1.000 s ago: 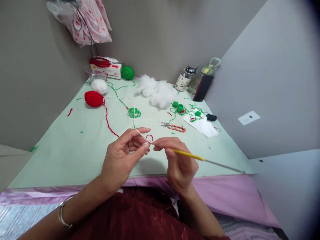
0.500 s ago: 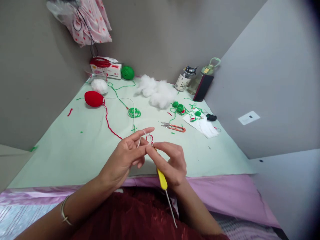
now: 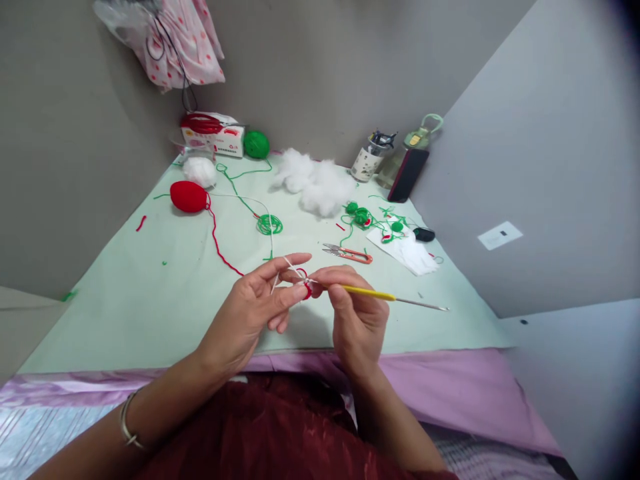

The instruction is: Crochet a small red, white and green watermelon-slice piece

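Note:
Between thumb and fingers, my left hand [image 3: 260,303] pinches a small red and white crochet piece [image 3: 307,289]. White yarn [image 3: 289,265] runs over its raised index finger. My right hand [image 3: 357,317] is closed round a yellow-handled crochet hook [image 3: 373,292], held nearly level, its bare metal rear end pointing right. The hook's working tip meets the piece at the left fingertips, where fine detail is too small to tell. A red strand leads from the red yarn ball [image 3: 189,197] toward my left hand. Behind it sits a white yarn ball [image 3: 199,172].
Orange-handled thread snips [image 3: 347,253] lie beyond my hands. White stuffing [image 3: 320,187], a green yarn ball [image 3: 257,144] and a green yarn coil [image 3: 269,224] are farther back. At the right are small green pieces [image 3: 361,216], a phone [image 3: 409,175], a pen cup [image 3: 367,162] and a bottle [image 3: 417,137].
My right hand has turned, swinging the hook from pointing down toward my lap to nearly level, its rear end out to the right. The left hand keeps its pinch on the crochet piece.

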